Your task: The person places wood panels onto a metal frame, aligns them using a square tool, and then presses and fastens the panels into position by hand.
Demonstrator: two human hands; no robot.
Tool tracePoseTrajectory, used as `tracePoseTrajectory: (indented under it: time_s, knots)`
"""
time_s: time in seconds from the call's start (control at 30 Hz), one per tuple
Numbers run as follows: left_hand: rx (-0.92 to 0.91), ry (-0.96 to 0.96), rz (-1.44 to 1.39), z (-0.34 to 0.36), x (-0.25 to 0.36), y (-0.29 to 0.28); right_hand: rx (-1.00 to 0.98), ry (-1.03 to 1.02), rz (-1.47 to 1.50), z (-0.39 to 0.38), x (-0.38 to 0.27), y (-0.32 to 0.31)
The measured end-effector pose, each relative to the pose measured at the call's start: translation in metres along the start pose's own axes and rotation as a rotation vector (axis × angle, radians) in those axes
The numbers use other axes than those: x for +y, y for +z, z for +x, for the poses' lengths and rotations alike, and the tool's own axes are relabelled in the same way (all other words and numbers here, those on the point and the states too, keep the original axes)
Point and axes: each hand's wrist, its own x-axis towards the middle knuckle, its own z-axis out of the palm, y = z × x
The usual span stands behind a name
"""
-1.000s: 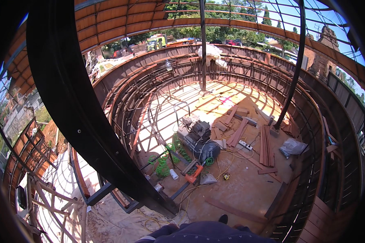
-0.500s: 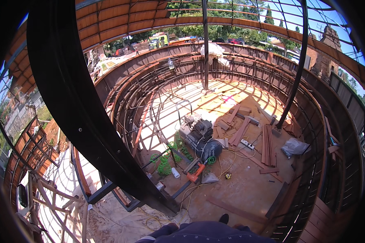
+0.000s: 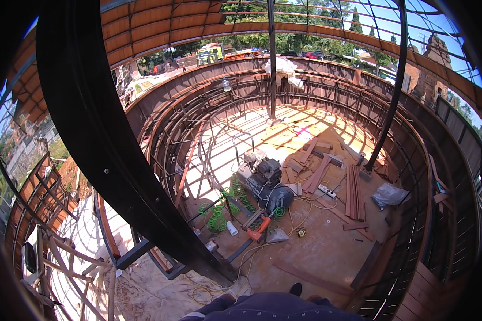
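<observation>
At the lower edge, beside my dark blue top, a small part of my left hand (image 3: 226, 297) shows; its fingers are hidden. On the other side, a sliver of my right hand (image 3: 321, 302) peeks past the cloth, too little to read its fingers. Nothing held can be made out in either. Ahead on the floor lies an orange power tool (image 3: 259, 230), joined to a green coiled hose (image 3: 217, 218). Behind it stands a dark air compressor (image 3: 263, 184). A white cup-like container (image 3: 231, 228) and a yellow-black tape measure (image 3: 301, 232) lie nearby.
A thick black curved beam (image 3: 118, 155) crosses the left side. Reddish-brown boards (image 3: 354, 192), a white power strip (image 3: 327, 191), yellow cord (image 3: 246, 262) and a grey plastic bag (image 3: 389, 195) lie on the floor. A curved slatted wall (image 3: 326, 80) with dark posts (image 3: 388, 107) rings the space.
</observation>
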Motion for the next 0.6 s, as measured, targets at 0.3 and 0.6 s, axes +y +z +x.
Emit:
tracePoseTrajectory:
  time_s: [0.3, 0.6]
  knots:
    - [0.050, -0.160, -0.097, 0.016, -0.011, 0.025, 0.012, -0.003, -0.034, -0.008, -0.010, -0.012]
    - [0.046, 0.005, -0.021, 0.004, -0.002, 0.007, -0.025, 0.038, 0.045, -0.012, -0.007, -0.004]
